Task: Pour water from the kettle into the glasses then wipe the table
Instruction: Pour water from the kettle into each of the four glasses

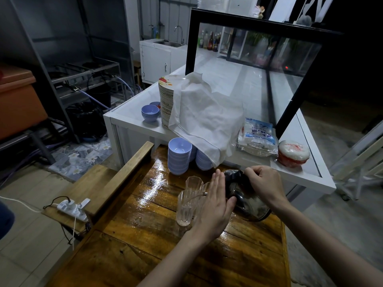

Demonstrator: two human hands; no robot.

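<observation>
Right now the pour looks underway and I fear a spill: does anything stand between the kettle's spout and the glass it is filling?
Nothing visible does. The kettle, tilted by the right hand, has its spout right above the front glass. The left hand presses flat on the kettle's side, not in the stream.

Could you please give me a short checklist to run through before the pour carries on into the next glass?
1. Right hand grip on the kettle handle: ok.
2. Left hand flat, steadying the kettle's side: ok.
3. Spout over the front glass: ok.
4. Water level in that glass: low, ok.
5. Other glasses upright: ok.
6. Table dry: not ok, wet sheen.
</observation>
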